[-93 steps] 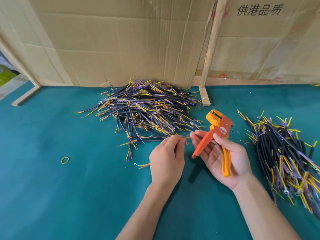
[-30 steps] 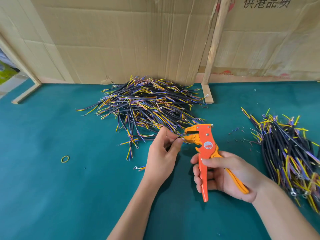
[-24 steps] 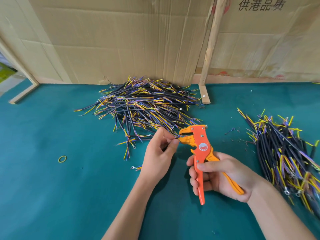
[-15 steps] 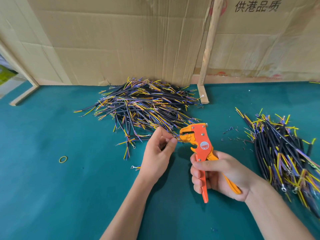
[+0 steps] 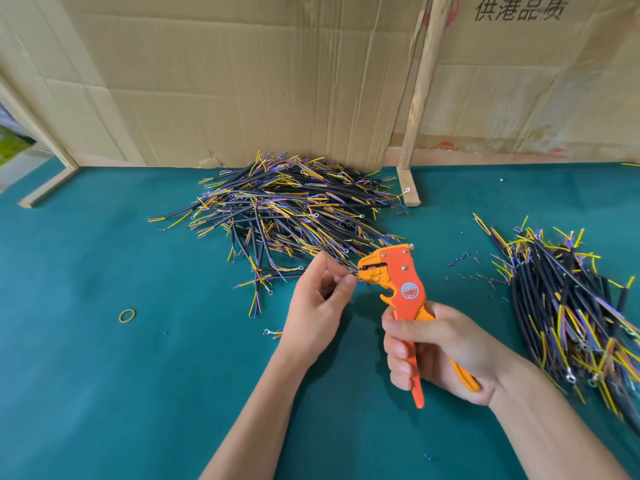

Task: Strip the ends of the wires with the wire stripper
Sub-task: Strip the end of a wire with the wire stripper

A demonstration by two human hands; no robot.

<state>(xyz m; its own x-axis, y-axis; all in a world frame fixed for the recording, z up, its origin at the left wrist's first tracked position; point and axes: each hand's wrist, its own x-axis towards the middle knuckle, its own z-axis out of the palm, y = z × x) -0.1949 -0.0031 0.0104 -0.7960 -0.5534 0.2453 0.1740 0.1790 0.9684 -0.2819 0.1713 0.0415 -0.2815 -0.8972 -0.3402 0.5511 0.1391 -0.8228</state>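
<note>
My right hand (image 5: 440, 351) grips the handles of the orange wire stripper (image 5: 401, 285), whose jaws point left. My left hand (image 5: 318, 303) pinches a thin wire end between thumb and forefinger and holds it at the stripper's jaws. The wire itself is mostly hidden by my fingers. Behind my hands a big heap of black cables with yellow, blue and purple wire ends (image 5: 287, 209) lies on the teal table. A second pile of the same cables (image 5: 571, 306) lies at the right.
Cardboard sheets (image 5: 242, 74) and a wooden post (image 5: 419, 95) close off the back of the table (image 5: 104, 393). A yellow rubber band (image 5: 127, 315) lies at the left. Small bits of stripped insulation (image 5: 464, 268) lie scattered between the piles. A loose wire with a ring terminal (image 5: 273, 331) lies beside my left wrist.
Three seconds ago the stripper's head pointed up and away from my left hand; since then my right hand has turned it so the jaws meet the wire end pinched in my left hand.
</note>
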